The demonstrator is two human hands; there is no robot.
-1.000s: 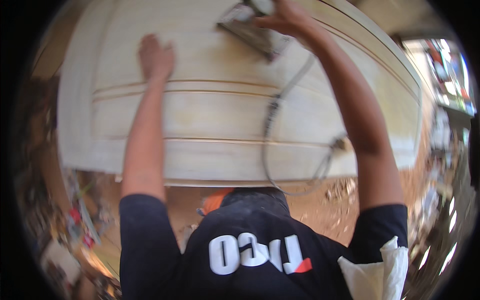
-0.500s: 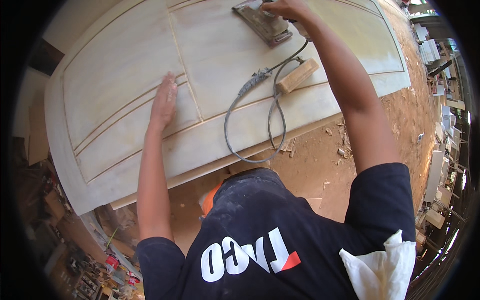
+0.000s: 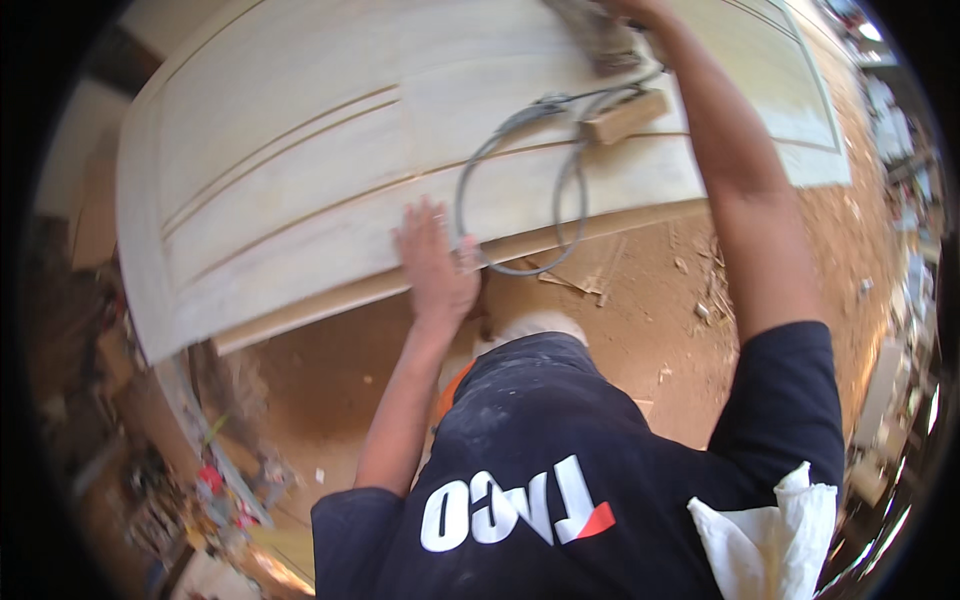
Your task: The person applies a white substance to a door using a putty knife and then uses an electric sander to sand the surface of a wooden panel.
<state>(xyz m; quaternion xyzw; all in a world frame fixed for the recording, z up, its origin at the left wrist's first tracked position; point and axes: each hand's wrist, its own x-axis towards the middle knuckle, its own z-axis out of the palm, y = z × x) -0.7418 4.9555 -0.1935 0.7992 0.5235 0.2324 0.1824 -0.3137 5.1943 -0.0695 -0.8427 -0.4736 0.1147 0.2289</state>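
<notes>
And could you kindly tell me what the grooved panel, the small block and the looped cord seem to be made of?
Grooved panel: probably wood under a pale, patchy, matt coat; brownish grooves show.
Small block: likely bare wood, by its tan colour and squared edges.
Looped cord: rubber or plastic sheathing, perhaps, being grey and smoothly curved.

A corded grey-brown sander (image 3: 603, 42), probably a sheet sander, sits on a pale, grooved door panel (image 3: 280, 175) lying flat.

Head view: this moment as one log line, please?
left hand: open, at near edge of pale panel | right hand: at corded tool, grip out of view | wood block: on panel, by looped cord
</notes>
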